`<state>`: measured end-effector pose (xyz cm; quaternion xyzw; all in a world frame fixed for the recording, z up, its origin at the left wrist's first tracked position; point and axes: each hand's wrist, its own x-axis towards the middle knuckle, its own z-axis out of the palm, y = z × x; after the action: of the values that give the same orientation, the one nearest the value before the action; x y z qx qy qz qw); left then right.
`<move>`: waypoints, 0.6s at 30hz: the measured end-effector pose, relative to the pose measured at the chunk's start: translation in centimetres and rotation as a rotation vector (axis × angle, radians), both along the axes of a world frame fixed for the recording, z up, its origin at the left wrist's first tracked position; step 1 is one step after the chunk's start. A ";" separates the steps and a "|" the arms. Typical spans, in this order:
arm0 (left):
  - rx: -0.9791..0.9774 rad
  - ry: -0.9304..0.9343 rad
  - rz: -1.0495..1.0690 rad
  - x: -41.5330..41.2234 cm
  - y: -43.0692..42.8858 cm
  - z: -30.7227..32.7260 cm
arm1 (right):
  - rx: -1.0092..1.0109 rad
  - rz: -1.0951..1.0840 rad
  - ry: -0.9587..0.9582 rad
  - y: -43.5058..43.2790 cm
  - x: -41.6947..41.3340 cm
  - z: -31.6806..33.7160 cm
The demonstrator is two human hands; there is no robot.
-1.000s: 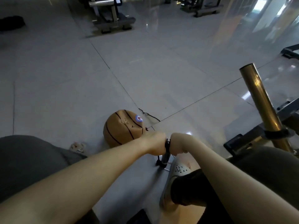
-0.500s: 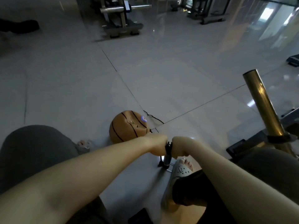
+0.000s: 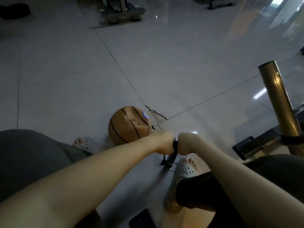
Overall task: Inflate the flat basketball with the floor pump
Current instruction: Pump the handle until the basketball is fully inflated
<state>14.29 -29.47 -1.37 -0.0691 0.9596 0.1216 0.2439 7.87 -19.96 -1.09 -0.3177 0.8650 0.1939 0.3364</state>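
Note:
An orange basketball with black seams and a dented top lies on the grey tiled floor, just beyond my hands. A thin black hose curls on the floor at its right side. The black floor pump stands upright between my hands. My left hand grips the left half of the pump handle and my right hand grips the right half. My right foot in a pale sandal stands on the pump's wire foot rest.
A brass-coloured tube on a dark metal frame rises close on the right. Gym machines stand at the far end of the floor. A dark phone lies on the floor near me. My left foot is beside the ball.
The camera has shifted and the scene sits slightly differently in view. Both hands stay clamped on the pump handle, low over the barrel. The ball has not moved on the floor.

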 end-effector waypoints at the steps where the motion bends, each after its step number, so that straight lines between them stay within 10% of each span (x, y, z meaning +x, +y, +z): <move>1: -0.006 -0.001 0.004 -0.2 0.2 -0.6 | 0.013 0.001 0.017 0.1 -0.2 -0.7; 11: 0.010 -0.118 -0.047 1.1 0.7 0.3 | 0.018 0.036 -0.020 0.8 1.7 0.0; 18: 0.130 -0.042 -0.020 -0.1 -1.8 10.3 | -0.180 -0.048 -0.121 -0.2 0.5 11.7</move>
<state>14.16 -31.30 8.90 -0.0462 0.9451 0.1797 0.2690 8.39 -20.17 10.61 -0.3372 0.8644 0.0877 0.3626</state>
